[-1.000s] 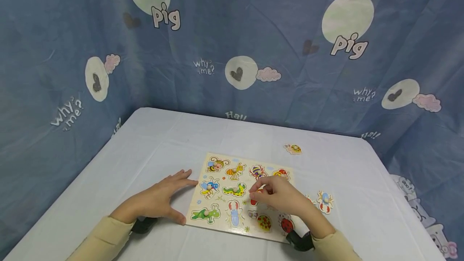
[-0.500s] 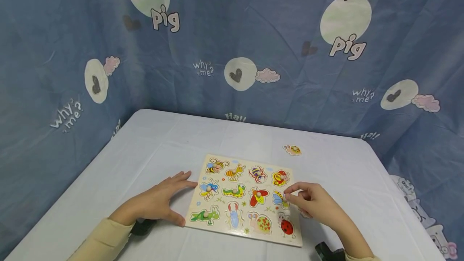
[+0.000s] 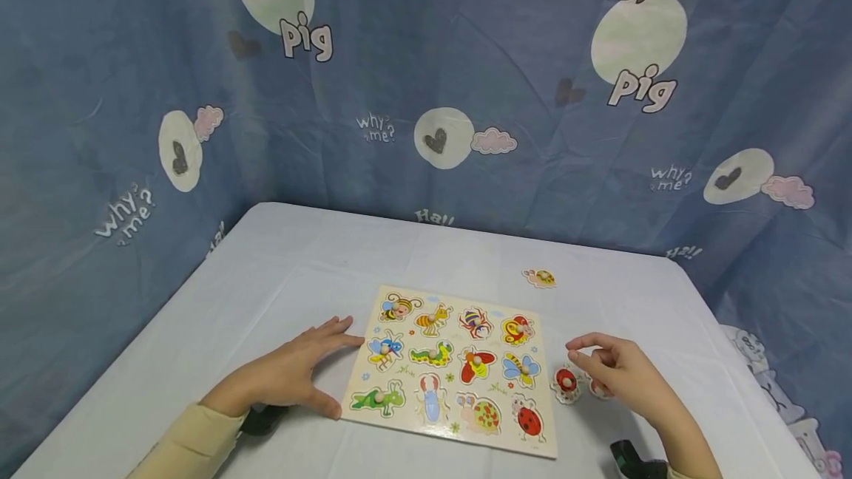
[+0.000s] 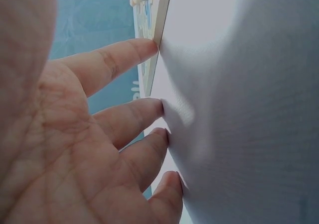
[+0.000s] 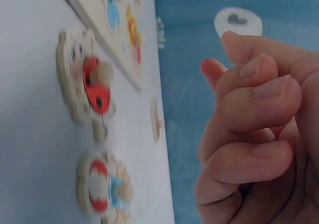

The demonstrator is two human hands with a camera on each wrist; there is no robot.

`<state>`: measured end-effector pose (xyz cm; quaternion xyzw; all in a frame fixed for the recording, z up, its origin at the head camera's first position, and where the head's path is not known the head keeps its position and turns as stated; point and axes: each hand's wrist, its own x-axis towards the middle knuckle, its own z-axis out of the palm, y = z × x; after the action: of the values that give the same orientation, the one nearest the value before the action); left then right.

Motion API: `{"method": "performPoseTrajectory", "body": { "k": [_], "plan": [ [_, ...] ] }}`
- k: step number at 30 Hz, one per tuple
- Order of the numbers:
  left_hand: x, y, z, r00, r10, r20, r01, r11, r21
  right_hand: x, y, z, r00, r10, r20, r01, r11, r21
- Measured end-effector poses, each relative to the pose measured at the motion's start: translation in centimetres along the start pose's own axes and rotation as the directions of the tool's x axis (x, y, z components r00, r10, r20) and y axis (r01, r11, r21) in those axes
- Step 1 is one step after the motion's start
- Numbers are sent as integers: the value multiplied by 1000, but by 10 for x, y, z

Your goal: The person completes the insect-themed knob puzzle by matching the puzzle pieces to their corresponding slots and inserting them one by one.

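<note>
A wooden insect puzzle board (image 3: 399, 421) lies on the table. My left hand (image 3: 289, 369) is spread at its left edge, with index finger and thumb touching it; in the left wrist view one fingertip (image 4: 147, 47) meets the rim. My right hand (image 3: 629, 375) hovers right of the board, fingers partly bent, holding nothing. Near it lie a knobbed ladybug piece (image 5: 97, 87) and a stag beetle piece (image 5: 107, 189); the hand mostly hides the beetle in the head view. The dragonfly piece (image 3: 521, 370) sits in the board's right column.
A snail piece (image 3: 540, 279) lies beyond the board's far right corner. Stag beetle (image 3: 431, 399), snail (image 3: 484, 415) and ladybug (image 3: 529, 420) pictures in the front row show no knobs. A blue printed curtain (image 3: 333, 168) hangs behind the white table (image 3: 299, 272).
My right hand has moved rightward from above the board, letting go of the dragonfly piece, which now lies in its place. The ladybug piece has come into view. My left hand has stayed put.
</note>
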<state>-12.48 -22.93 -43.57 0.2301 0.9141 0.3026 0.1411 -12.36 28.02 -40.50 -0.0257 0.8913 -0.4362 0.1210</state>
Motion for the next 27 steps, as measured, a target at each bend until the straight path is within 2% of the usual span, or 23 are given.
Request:
{"method": "performPoseTrajectory", "body": {
  "k": [5, 12, 27],
  "plan": [
    [-1, -1, 1, 1000, -5, 9, 5, 1000, -3, -4, 11, -7, 999, 6, -54, -9, 998, -57],
    [-5, -1, 4, 1000, -13, 4, 13, 1000, -10, -5, 27, -12, 993, -46, -110, 17, 969, -248],
    [0, -1, 1, 1000, 20, -10, -20, 1000, 20, -5, 47, -20, 997, -49, -59, 34, 971, -238]
  ]
}}
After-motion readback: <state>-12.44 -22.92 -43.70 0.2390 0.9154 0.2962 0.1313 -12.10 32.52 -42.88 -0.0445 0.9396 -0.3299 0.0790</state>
